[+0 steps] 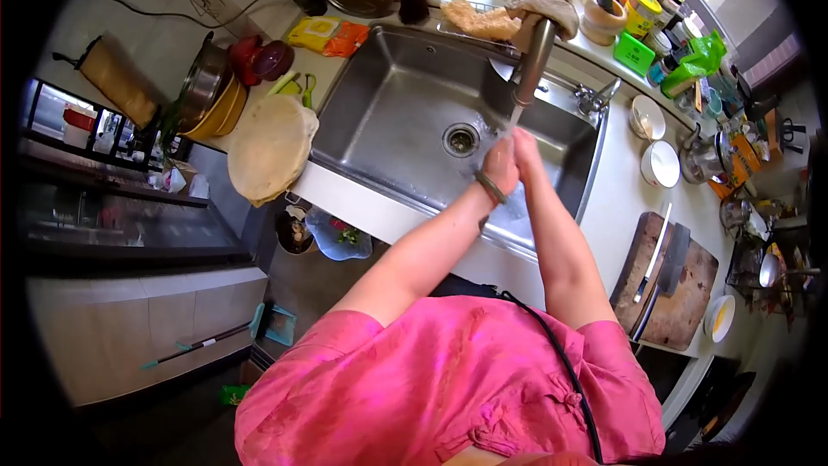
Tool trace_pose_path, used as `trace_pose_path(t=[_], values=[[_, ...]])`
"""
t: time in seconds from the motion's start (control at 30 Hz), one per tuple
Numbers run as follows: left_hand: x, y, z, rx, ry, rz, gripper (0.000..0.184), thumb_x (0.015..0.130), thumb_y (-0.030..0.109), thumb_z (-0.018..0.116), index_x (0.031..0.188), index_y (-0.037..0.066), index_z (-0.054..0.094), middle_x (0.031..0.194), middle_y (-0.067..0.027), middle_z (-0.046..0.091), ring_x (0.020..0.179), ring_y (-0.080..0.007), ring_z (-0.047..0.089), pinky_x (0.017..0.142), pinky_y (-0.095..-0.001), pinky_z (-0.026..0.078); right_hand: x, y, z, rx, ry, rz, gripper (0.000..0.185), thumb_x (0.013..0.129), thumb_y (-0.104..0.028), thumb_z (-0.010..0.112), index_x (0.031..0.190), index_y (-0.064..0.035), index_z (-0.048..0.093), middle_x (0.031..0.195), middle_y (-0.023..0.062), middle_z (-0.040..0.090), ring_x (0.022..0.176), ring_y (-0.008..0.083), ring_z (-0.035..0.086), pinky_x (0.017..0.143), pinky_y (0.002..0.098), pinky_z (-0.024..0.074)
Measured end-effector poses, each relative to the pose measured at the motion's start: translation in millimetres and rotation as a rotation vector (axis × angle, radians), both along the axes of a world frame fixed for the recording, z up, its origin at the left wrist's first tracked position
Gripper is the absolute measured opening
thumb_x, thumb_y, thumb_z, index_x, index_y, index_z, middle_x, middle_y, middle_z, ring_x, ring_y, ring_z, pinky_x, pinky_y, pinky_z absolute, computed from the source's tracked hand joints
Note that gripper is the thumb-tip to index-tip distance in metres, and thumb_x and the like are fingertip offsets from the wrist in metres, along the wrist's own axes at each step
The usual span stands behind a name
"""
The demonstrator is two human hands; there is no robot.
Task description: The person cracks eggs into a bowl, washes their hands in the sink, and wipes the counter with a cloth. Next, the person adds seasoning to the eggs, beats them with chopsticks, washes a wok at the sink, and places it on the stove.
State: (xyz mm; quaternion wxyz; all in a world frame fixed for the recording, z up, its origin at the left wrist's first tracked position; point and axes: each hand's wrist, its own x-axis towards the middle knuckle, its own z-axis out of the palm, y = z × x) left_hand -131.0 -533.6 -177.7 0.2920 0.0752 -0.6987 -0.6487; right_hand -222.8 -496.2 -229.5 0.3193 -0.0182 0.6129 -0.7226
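Note:
My left hand [499,166], with a greenish bangle [491,187] at its wrist, is pressed against my right hand [525,152]. Both are under the faucet [536,65], and a thin stream of water [516,116] falls onto them. The fingers are mostly hidden where the hands meet, so their pose is unclear. Below them is the stainless steel sink [379,112], with wet, sudsy-looking water near its drain [461,140]. A grey cloth [548,7] is draped over the faucet's top. The tap handle [597,98] stands to the right.
Left of the sink sits a round pale board [272,148], near green peppers [308,89] and stacked bowls [211,103]. On the right, a knife [653,250] and a cleaver [673,259] lie on a cutting board [697,293]. White bowls [661,164] and jars [642,10] line the counter.

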Motion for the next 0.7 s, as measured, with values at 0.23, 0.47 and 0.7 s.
trace_pose_path(t=[0.23,0.47,0.7], values=[[-23,-38,-12,1.494,0.084,-0.075,0.028,0.091,0.018,0.043,0.113,0.001,0.042,0.110,-0.0195,0.051,0.107,-0.0286,0.050,0.095,-0.0379,0.039,44,-23,-4,-0.609,-0.566,-0.150,0.027,0.092,-0.026,0.042,0.100,-0.0033,0.054,0.083,0.0109,0.059,0.074,0.0230,0.057,0.068,0.0368,0.0495],[-15,-44,-2,0.230,-0.357,-0.116,0.019,0.088,0.012,0.048,0.102,0.000,0.054,0.072,-0.0113,0.061,0.065,-0.0250,0.064,0.056,-0.0347,0.053,87,-15,59,-0.692,-0.758,-0.076,0.031,0.088,-0.038,0.047,0.092,-0.0085,0.056,0.087,0.0080,0.061,0.080,0.0255,0.059,0.072,0.0406,0.0482],[-2,-78,-20,0.016,-0.601,-0.107,0.037,0.087,0.037,0.048,0.071,0.005,0.059,0.069,-0.0091,0.063,0.065,-0.0215,0.064,0.060,-0.0330,0.051,43,-2,60,-0.313,-0.682,-0.149,0.018,0.089,-0.019,0.043,0.092,-0.0064,0.055,0.075,0.0050,0.057,0.064,0.0169,0.056,0.059,0.0307,0.0504]])
